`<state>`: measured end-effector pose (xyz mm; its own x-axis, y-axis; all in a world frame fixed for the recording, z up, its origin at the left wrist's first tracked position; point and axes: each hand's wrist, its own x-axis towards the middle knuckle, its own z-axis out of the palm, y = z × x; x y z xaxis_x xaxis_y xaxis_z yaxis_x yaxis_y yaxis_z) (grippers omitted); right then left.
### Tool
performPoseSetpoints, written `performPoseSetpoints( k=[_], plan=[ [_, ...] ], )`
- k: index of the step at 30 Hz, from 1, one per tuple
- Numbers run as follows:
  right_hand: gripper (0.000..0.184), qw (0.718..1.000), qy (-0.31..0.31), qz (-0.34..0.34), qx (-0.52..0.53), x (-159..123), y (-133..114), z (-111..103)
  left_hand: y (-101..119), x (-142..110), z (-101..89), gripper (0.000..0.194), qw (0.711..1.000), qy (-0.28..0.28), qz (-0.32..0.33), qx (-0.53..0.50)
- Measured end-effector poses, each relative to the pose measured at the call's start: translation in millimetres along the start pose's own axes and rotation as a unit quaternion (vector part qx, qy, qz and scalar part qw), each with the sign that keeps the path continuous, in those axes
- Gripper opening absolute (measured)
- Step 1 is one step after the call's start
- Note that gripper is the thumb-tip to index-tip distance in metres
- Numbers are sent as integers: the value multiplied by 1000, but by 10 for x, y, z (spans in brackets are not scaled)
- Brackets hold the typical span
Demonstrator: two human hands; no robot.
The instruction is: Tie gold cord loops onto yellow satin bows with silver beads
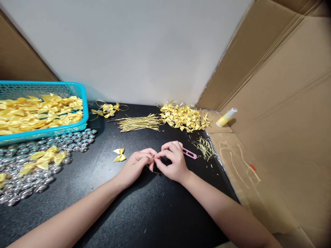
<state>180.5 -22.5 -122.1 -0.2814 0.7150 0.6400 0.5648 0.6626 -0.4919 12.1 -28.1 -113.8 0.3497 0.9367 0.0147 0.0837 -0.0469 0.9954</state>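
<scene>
Head view. The left hand [136,166] and right hand [174,162] meet over the black bench [121,217], with the fingers of both closed narrowly at the tips on a thin gold cord [156,173], part of which curves below them. The exact pinch point is partly hidden, so whether a knot is formed cannot be told.

Principal risk: the cord is fine and held only at the fingertips; a slack pinch or uneven pull could let it slip or twist.

Secondary risks: a pink tool [190,154] lies just beyond the right hand, partly covered by it; a sideways sweep could knock it into the cord trimmings [206,148]. A single yellow satin bow [119,155] lies loose near the left hand and could be nudged by the wrist. Silver beads [84,141] spread beside the teal basket [84,103] appear smooth and could roll if the left forearm brushes them.
</scene>
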Motion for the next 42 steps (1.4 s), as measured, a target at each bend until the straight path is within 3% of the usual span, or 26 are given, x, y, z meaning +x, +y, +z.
performPoseSetpoints(
  k=[7, 13, 17, 24, 28, 31, 37, 42],
  plan=[
    [7, 996, -22, 25, 80, 1, 21, -13, -43, 1, -19, 34, 1000, 1, 21, -3],
    [9, 970, -55, 94, 218, 22, 41, -4, -88, 2, -40, 32, 1000, 13, 17, -16],
    [14, 933, -60, 156, 320, 27, 62, 31, -119, 8, -48, 29, 999, 40, 5, -9],
    [28, 845, -67, 278, 452, 52, 92, 60, -112, 12, -22, 30, 998, 28, -26, -45],
    [31, 775, -66, 346, 525, 67, 83, 63, -90, 11, 2, 37, 994, 27, -69, -85],
    [32, 737, -62, 378, 557, 78, 90, 66, -74, 7, 7, 38, 995, 38, -67, -70],
    [35, 704, -62, 407, 579, 118, 163, 18, -30, 1, 15, 34, 996, 68, -63, -19],
    [33, 704, -88, 400, 580, 139, 195, -25, 26, -11, 60, 30, 993, 88, -71, -19]
  ],
)
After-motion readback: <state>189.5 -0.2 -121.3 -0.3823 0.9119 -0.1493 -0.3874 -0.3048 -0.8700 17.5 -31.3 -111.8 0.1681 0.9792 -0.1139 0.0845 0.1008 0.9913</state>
